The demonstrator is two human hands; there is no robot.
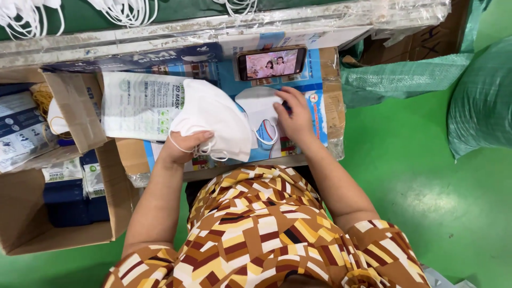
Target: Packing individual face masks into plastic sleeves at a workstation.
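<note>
My left hand (184,146) grips a stack of white face masks (216,120) by their lower edge, ear loops dangling under the fingers. My right hand (293,114) rests on another white mask (257,106) lying flat on the blue printed work board (314,90), fingers pressing its right side. A white printed plastic pouch (138,104) lies just left of the held stack, partly under it.
A phone (272,62) playing video leans at the back of the board. Left stands an open cardboard box (32,224) with blue packets, and a smaller box (64,106) with rubber bands. More white masks (125,10) lie above. Green sacks (480,96) sit right on the green floor.
</note>
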